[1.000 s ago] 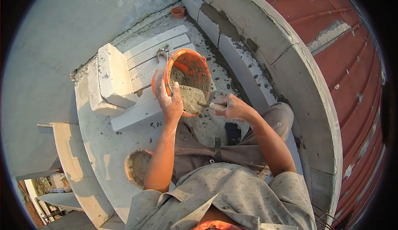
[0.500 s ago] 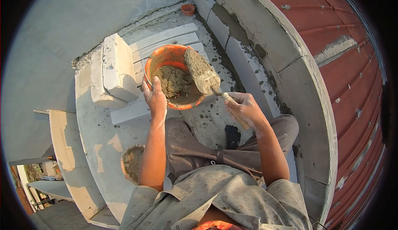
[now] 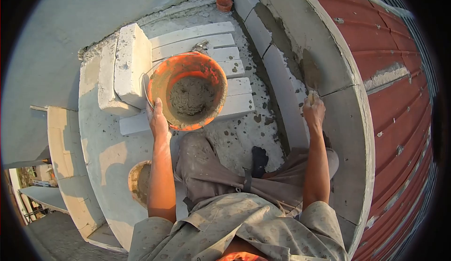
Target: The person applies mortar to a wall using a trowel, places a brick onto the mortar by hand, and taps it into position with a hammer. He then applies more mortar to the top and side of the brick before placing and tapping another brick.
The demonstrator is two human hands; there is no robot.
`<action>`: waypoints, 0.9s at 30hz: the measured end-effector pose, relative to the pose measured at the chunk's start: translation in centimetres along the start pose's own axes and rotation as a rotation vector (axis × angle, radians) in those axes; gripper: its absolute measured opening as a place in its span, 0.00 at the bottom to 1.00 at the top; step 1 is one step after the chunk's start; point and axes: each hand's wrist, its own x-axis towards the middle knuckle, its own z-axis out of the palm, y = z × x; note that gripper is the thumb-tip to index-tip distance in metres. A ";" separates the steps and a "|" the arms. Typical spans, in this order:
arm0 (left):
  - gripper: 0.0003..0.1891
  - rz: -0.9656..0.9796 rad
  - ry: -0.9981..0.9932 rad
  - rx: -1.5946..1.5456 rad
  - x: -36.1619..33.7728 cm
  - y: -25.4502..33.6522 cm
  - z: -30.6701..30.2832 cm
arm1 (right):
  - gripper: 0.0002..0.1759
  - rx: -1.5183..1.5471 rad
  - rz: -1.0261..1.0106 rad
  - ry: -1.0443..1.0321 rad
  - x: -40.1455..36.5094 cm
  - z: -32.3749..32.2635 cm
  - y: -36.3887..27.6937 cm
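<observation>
An orange bucket [image 3: 219, 87] with wet grey mortar [image 3: 191, 95] inside is in front of me, its wire handle hanging at the left. My left hand [image 3: 159, 121] grips the bucket's lower left rim. At the right, my right hand [image 3: 314, 110] is closed round the handle of a trowel [image 3: 310, 70]. The trowel's blade is at the gap between the low row of pale blocks [image 3: 282, 84] and the curved wall [image 3: 345, 115], where mortar lies. How much mortar the blade bears I cannot tell.
White blocks [image 3: 134, 66] stand left of the bucket, and flat pale slabs [image 3: 192, 34] lie behind it. A small orange pot [image 3: 224, 4] sits at the back. Another mortar-smeared container [image 3: 134, 182] is near my left forearm. Red metal roofing [image 3: 404, 134] lies beyond the wall.
My right hand has moved right with the trowel, from over the bucket to the wall gap. The mortar load seen on the blade before is no longer over the bucket. My left hand still holds the rim.
</observation>
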 end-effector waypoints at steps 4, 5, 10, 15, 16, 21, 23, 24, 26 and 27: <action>0.27 0.025 0.052 0.035 -0.1 0.1 0.6 | 0.17 0.645 0.600 -0.475 1.6 1.1 -1.0; 0.27 0.027 0.061 0.036 -0.1 0.0 0.5 | 0.17 0.713 0.617 -0.459 2.4 2.4 -1.1; 0.26 0.014 0.012 0.084 -0.4 0.7 0.1 | 0.19 0.640 0.559 -0.573 9.7 5.7 -2.8; 0.26 0.039 0.008 0.084 -0.7 0.9 0.4 | 0.19 0.635 0.673 -0.525 4.5 2.0 0.6; 0.26 0.042 0.015 0.088 -0.7 0.9 0.6 | 0.18 0.621 0.721 -0.513 2.4 0.5 1.3; 0.26 0.041 0.006 0.042 0.0 0.3 0.4 | 0.20 0.498 0.761 -0.534 -6.8 -7.2 1.2; 0.26 0.040 -0.021 0.021 0.6 -0.5 -0.4 | 0.21 0.505 0.723 -0.515 -8.4 -8.3 0.7; 0.26 0.034 -0.027 0.025 0.8 -0.8 -0.6 | 0.21 0.537 0.732 -0.507 -8.3 -8.6 0.0; 0.26 0.026 -0.038 0.036 1.0 -0.9 -0.9 | 0.20 0.606 0.750 -0.493 -7.4 -8.7 -1.3; 0.26 0.029 -0.023 0.042 0.8 -0.5 -0.6 | 0.19 0.663 0.776 -0.546 -6.6 -8.1 -1.2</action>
